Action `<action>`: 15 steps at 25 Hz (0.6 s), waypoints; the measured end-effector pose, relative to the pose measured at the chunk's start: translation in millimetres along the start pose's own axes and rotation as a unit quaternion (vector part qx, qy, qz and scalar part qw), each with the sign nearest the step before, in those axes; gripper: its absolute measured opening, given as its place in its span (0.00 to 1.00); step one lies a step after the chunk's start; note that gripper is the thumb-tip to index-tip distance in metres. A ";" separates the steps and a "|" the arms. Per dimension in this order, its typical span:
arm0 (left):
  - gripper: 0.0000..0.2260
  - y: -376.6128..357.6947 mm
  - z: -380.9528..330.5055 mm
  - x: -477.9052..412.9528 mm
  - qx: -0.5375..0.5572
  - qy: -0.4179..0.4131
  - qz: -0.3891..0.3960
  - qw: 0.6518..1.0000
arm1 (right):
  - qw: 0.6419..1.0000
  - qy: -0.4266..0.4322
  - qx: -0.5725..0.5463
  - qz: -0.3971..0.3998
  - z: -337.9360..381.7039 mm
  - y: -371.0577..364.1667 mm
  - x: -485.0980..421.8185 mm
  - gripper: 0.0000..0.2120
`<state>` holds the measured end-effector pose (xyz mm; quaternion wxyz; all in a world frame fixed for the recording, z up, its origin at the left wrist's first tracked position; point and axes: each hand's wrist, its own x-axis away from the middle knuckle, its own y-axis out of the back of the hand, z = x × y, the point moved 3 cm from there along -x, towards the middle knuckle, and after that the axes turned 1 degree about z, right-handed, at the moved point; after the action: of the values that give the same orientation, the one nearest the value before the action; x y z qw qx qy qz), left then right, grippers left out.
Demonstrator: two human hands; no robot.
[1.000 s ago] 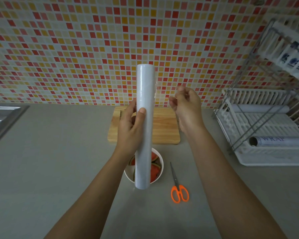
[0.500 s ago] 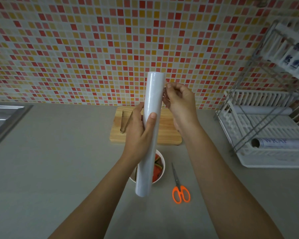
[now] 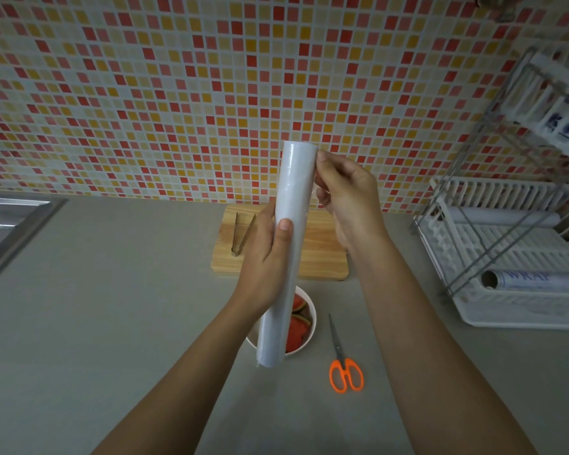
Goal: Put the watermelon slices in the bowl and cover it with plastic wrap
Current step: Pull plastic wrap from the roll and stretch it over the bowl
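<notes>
My left hand [image 3: 265, 261] grips a long white roll of plastic wrap [image 3: 289, 224] around its middle and holds it nearly upright above the counter. My right hand [image 3: 345, 195] is at the roll's upper right side, fingertips pinched at the film's edge. Below and behind the roll stands a white bowl [image 3: 311, 326] with red watermelon slices [image 3: 297, 330] in it; the roll and my left forearm hide most of the bowl.
Orange-handled scissors [image 3: 343, 369] lie right of the bowl. A wooden cutting board [image 3: 322, 257] with metal tongs [image 3: 242, 233] sits by the tiled wall. A white dish rack [image 3: 512, 257] with another wrap roll [image 3: 535, 279] stands at right. A steel sink [image 3: 4, 224] is at left.
My right hand has come in from the right and closed its fingertips on the roll's upper edge. The roll has tilted and shifted slightly rightward in my left hand.
</notes>
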<state>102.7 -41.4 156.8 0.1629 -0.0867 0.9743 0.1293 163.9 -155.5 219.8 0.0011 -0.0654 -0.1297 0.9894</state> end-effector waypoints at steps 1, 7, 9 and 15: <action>0.11 0.1 -0.7 0.4 -0.002 0.001 -0.003 1.000 | 1.000 0.019 0.006 -0.008 2.3 0.6 -0.2 0.03; 0.14 -2.1 -5.9 3.2 -0.001 -0.011 -0.046 0.999 | 0.983 0.083 0.158 -0.048 8.6 -2.8 -7.2 0.08; 0.15 -0.7 -6.5 2.9 -0.007 -0.009 -0.057 0.998 | 0.983 0.071 0.145 -0.081 10.9 1.2 -9.5 0.10; 0.21 4.1 -6.8 0.0 -0.036 -0.006 -0.060 0.998 | 0.994 -0.030 0.107 0.003 -11.1 -2.0 15.0 0.14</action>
<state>99.9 -39.4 164.0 0.1730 -0.1497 0.9611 0.1547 150.4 -150.4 207.7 0.0013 -0.0353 -0.0229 0.9991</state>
